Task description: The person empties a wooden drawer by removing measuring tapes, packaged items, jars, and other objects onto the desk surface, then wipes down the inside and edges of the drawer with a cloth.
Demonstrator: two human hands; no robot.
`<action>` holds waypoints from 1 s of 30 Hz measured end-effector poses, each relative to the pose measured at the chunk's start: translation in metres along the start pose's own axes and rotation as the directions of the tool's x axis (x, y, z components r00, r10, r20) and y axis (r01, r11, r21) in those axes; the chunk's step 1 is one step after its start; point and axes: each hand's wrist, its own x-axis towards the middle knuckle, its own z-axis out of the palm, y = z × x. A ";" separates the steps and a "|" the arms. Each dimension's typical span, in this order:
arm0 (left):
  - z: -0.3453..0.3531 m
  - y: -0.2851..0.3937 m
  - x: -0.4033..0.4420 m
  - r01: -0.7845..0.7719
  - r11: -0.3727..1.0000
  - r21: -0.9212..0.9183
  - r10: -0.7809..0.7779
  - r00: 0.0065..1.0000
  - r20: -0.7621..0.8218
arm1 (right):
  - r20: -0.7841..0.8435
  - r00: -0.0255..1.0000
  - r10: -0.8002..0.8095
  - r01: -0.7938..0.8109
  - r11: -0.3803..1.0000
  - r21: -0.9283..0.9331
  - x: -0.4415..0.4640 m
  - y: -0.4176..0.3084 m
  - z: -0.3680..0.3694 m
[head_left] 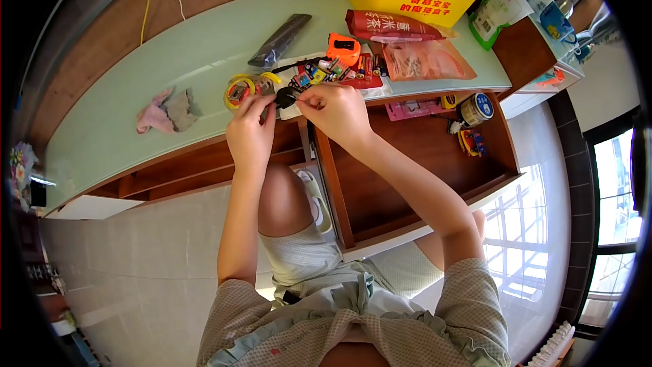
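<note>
Head camera view: both hands work close together at the front edge of the pale green desktop (102, 126), above and just left of the open drawer (401, 177). The left hand (250, 132) pinches the left side of a small black object (285, 98) between thumb and forefinger; its remaining fingers are curled. The right hand (339, 114) has thumb and forefinger brought together at the right side of the same object, with the other fingers folded toward the palm. Whether these right fingertips grip the object or only touch it cannot be told.

The small black object is located between the two sets of fingertips, at the desktop's front edge. It appears compact; the fingers partly cover it, so its pointing direction and long axis cannot be determined.

Adjacent items: a yellow tape roll (238, 93) lies just beyond the left fingers. An orange tape measure (344, 48) rests behind the right hand, beside a red battery card (370, 76). Farther back, a black elongated pouch (280, 41) lies diagonally, its far end toward the right. A round tin (477, 109) is inside the drawer, toward its rear right corner.
</note>
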 end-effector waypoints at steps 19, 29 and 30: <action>-0.008 0.021 -0.011 0.019 1.000 -0.023 -0.018 1.000 0.020 | -0.062 0.988 -0.139 0.137 0.990 -0.038 -0.003 0.006 -0.020; 0.004 0.069 -0.017 -0.070 0.987 -0.146 0.087 0.989 0.116 | -0.067 0.988 -0.140 0.139 0.990 -0.026 -0.037 0.032 -0.071; 0.010 0.074 -0.020 -0.077 0.984 -0.159 0.100 0.985 0.143 | -0.031 0.990 -0.135 0.134 0.991 -0.021 -0.043 0.035 -0.078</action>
